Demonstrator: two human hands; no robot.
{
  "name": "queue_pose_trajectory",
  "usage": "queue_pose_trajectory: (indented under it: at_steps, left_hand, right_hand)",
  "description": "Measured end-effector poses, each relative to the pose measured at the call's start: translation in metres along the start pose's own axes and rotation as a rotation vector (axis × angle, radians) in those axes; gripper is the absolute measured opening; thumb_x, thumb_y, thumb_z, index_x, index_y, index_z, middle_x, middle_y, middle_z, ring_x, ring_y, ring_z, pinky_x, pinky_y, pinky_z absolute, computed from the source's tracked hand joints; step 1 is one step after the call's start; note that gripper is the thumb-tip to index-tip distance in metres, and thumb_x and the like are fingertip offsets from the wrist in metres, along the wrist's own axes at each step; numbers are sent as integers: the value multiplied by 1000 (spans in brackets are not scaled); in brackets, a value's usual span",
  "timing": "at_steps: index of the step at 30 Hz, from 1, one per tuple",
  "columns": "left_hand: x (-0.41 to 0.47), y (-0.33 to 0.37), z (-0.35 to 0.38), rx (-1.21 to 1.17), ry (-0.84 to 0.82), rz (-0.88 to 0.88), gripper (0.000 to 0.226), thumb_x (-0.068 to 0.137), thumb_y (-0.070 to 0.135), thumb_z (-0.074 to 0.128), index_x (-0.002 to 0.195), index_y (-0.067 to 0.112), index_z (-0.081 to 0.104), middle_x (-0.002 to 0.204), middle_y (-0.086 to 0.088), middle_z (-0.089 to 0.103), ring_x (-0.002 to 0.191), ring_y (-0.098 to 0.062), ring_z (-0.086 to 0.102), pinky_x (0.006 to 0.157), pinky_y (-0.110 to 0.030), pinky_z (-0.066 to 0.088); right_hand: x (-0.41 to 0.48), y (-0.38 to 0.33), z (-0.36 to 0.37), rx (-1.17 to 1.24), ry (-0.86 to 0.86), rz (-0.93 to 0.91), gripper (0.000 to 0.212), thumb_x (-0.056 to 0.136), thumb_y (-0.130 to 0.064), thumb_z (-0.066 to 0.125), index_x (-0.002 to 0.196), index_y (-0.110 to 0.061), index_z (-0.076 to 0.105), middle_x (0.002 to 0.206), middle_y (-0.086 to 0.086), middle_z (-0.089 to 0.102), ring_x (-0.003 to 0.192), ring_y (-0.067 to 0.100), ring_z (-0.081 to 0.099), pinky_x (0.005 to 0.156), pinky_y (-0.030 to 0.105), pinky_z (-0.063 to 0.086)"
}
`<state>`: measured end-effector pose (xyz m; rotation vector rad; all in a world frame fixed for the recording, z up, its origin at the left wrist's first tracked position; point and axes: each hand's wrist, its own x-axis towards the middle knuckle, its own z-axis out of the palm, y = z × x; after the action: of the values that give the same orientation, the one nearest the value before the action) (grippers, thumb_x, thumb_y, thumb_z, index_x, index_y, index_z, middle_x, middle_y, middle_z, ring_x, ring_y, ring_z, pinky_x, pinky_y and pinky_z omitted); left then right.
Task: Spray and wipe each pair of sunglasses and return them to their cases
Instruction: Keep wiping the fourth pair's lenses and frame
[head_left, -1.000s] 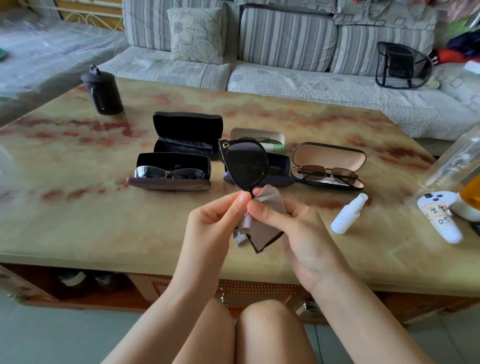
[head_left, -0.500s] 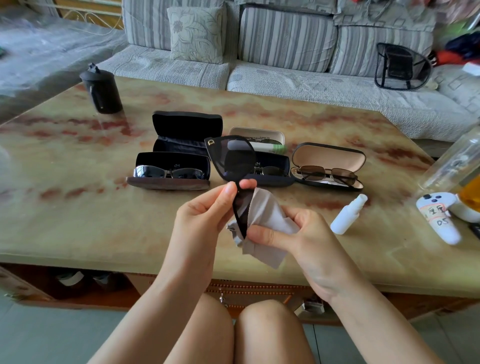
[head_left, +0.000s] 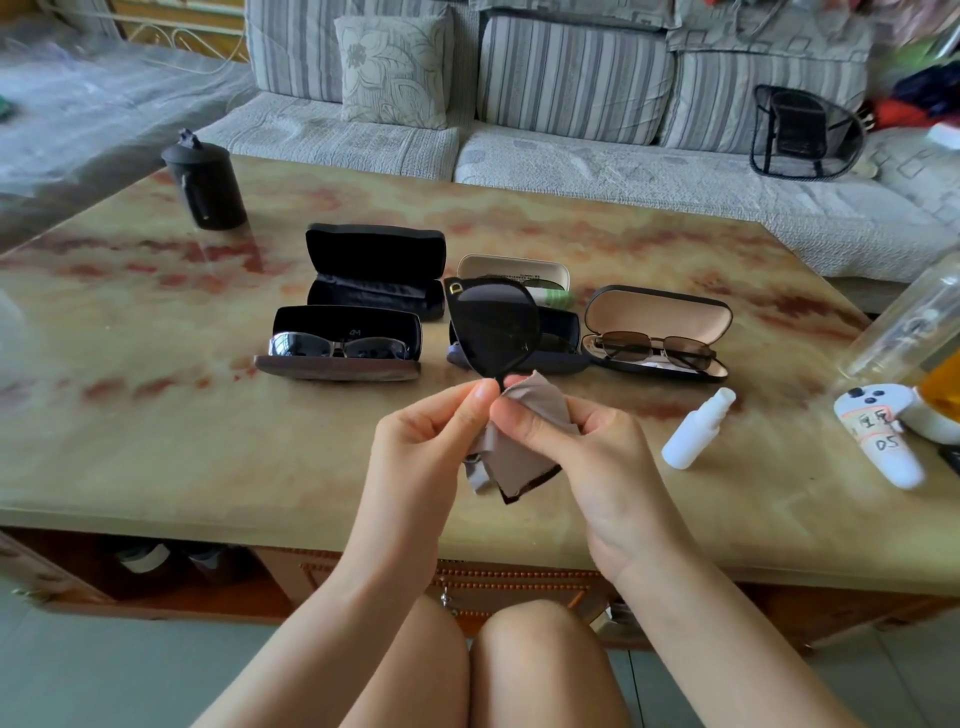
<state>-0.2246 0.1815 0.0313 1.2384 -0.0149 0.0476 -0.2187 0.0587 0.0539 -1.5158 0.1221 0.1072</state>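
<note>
grey cloth (head_left: 519, 457) pinched in fingers of right hand (head_left: 592, 457), black sunglasses (head_left: 491, 327) pinched by left hand (head_left: 415, 452).

Spray bottle (head_left: 697, 430) lies right of the open cases (head_left: 657, 328) (on table (head_left: 156, 447))

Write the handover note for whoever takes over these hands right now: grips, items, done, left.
Left grip: pinches the big black dark-lensed sunglasses at their lower end, held up above the table.
Right grip: holds the grey microfibre cloth against them.
White spray bottle: lying on the marble table, right of the hands.
Silver-framed sunglasses and brown-lensed metal pair lie in open cases. Rear black case is open, no glasses seen inside.
Done: cannot tell which pairs are clean.
Left: finish wiping, case this pair, shut the cases.
</note>
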Motion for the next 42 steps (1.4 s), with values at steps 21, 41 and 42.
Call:
queue_pose_trajectory:
  at_steps: [21, 41, 42]
  left_hand:
    - [4, 8, -1, -129, 52, 33, 38, 83, 33, 54, 104, 7, 73, 96, -7, 75, 92, -12, 68, 92, -25, 52]
    - [-2, 7, -4, 30, 30, 10, 30, 85, 32, 56, 96, 14, 78, 99, -10, 75, 105, -25, 68, 101, -42, 48]
    - [-2, 6, -5, 40, 24, 4, 30, 84, 33, 56, 94, 15, 78, 99, -9, 75, 106, -25, 67, 102, -43, 47]
  right_hand:
    - [-7, 14, -18, 51, -141, -117, 27, 77, -38, 60, 68, -18, 76, 72, -4, 70, 70, 3, 62, 68, 14, 46]
    - [-5, -2, -26, -152, 15, -309, 50, 91, -42, 53, 76, 5, 64, 66, 11, 54, 60, 0, 38, 65, 22, 34]
    - [-4, -7, -29, -182, 14, -335, 53, 94, -37, 47, 80, 12, 60, 68, 14, 51, 78, 14, 42, 88, 31, 24]
